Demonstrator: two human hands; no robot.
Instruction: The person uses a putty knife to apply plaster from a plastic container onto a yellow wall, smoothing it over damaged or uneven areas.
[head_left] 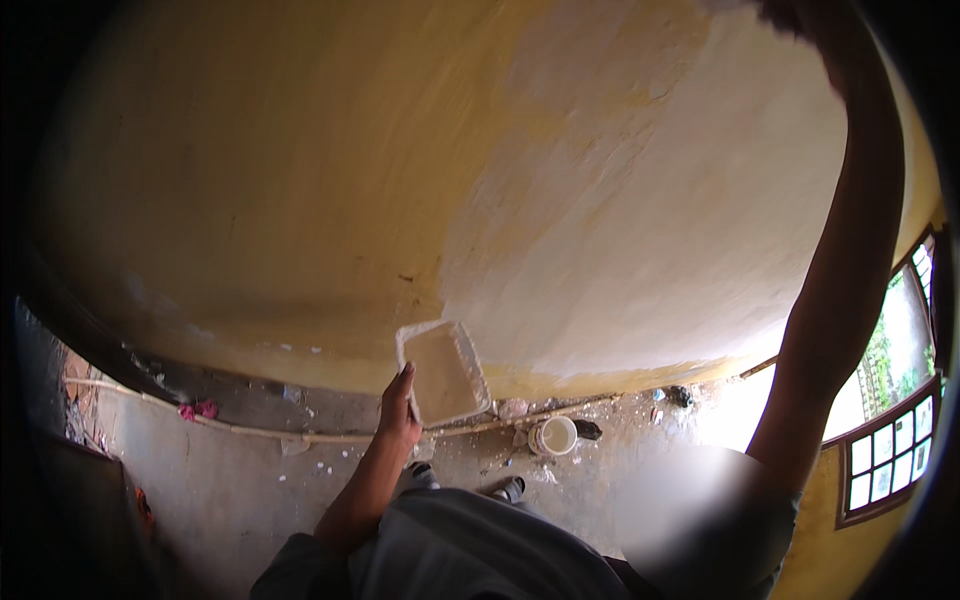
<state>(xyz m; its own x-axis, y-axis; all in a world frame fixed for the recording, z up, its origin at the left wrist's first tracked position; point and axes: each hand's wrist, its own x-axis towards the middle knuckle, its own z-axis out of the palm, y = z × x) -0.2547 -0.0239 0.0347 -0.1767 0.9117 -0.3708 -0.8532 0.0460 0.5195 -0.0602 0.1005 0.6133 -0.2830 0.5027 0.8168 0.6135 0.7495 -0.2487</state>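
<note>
My left hand (pixel 402 408) is closed around the near left side of a rectangular tray (pixel 473 362). Whitish smears coat its rim, and a smooth pale beige mix (pixel 440 385) lies inside. The tray is held close to the lower part of a yellow wall (pixel 280 190). Far up at the top right, my right hand (pixel 790 22) reaches to the wall with its fingers curled; a pale edge shows beside them, but the frame cuts off what it belongs to. A whitish coat (pixel 680 220) covers the wall's right part, uneven and streaked along its left border.
On the grey floor (pixel 250 490) stands a white bucket (pixel 553 436) with pale contents. A long bamboo pole (pixel 320 437) lies along the wall's foot, among scattered white bits. A pink cloth (pixel 198 410) lies at left. At right is a paned window (pixel 890 455).
</note>
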